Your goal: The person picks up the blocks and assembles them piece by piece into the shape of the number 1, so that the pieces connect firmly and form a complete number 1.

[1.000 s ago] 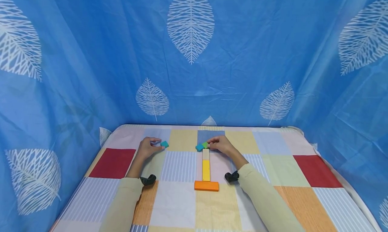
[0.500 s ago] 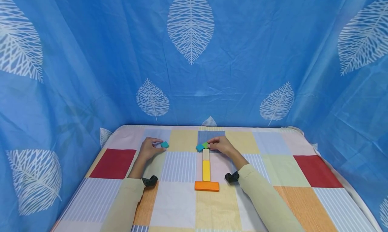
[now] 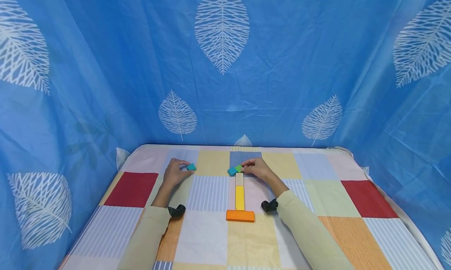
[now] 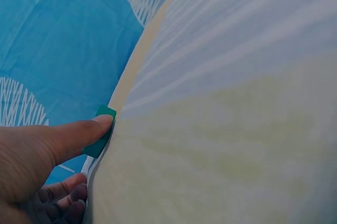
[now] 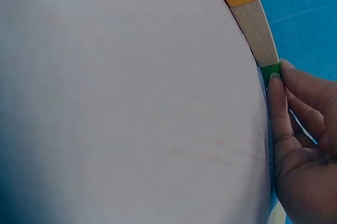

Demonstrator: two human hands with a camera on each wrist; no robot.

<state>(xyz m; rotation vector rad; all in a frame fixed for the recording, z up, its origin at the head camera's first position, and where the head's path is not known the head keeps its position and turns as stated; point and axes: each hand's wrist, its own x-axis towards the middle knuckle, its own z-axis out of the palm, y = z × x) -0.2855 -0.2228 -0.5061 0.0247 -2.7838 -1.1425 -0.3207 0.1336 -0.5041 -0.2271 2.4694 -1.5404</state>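
In the head view my left hand pinches a small teal block between thumb and forefinger. The thumb lies across that block's face in the left wrist view. My right hand pinches a green block with thumb and fingertips; the fingers partly cover it. A blue-teal block lies against the green one's left side. Below the green block a plain wooden block and a yellow block run in a line. An orange block lies crosswise at the near end.
A patchwork cloth covers the table. Blue curtains with white leaf prints hang behind it and on both sides. Dark wrist devices sit on the left wrist and the right wrist.
My left hand and forearm have shifted slightly to the right, and the teal block has turned a little between the fingers. The right hand and the other blocks stay put.
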